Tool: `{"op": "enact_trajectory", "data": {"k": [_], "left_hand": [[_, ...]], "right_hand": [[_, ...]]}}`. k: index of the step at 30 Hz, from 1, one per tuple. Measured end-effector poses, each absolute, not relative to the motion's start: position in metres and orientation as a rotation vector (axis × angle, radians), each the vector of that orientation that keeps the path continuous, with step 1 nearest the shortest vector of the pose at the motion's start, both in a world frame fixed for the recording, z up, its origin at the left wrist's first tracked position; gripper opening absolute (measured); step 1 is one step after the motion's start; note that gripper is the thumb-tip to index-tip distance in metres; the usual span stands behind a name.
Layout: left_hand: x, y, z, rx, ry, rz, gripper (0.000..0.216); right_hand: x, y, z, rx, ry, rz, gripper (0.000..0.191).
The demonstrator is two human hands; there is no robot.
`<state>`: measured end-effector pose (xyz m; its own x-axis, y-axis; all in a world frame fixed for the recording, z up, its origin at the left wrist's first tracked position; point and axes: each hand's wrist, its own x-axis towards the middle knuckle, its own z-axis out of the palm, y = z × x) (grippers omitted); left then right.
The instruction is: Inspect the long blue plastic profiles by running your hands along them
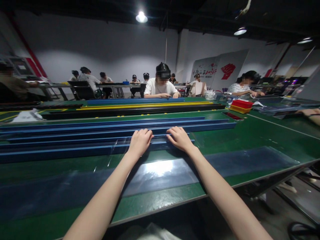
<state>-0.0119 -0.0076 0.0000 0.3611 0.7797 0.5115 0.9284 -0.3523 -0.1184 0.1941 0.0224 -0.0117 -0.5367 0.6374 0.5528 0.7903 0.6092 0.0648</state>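
Both my hands are at the nearest long blue channel strip (75, 151), which lies lengthwise across the table. My left hand (141, 141) has its fingers curled over the strip's edge, thumb towards the right. A short gap away, my right hand (178, 137) is curled onto the same strip close to its right end. Clear film glints around the strip beside my hands; its full outline is hard to make out. Fingertips are partly hidden. Below my wrists a long transparent plastic sheet (175, 186) lies flat, reflecting a lamp.
More blue strips (212, 126) lie just beyond my hands, then black and yellow strips (150, 106). A red and yellow bin (240, 106) and a phone (232, 116) sit to the right on the green table (265, 136). A co-worker (162, 83) sits opposite; others work farther back.
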Motion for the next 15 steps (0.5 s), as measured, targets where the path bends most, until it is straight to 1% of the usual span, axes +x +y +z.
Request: {"op": "enact_trajectory", "data": {"k": [5,15], "left_hand": [[-0.012,-0.006,-0.003,-2.224,-1.428,-0.552,0.022],[-0.013,-0.003,-0.008,-2.236,-1.425,-0.548,0.025]], "right_hand": [[0.175,0.015,-0.017,-1.105,-2.501,-0.328,0.040],[0.173,0.018,-0.024,-1.229,-2.548,-0.276,0.051]]}}
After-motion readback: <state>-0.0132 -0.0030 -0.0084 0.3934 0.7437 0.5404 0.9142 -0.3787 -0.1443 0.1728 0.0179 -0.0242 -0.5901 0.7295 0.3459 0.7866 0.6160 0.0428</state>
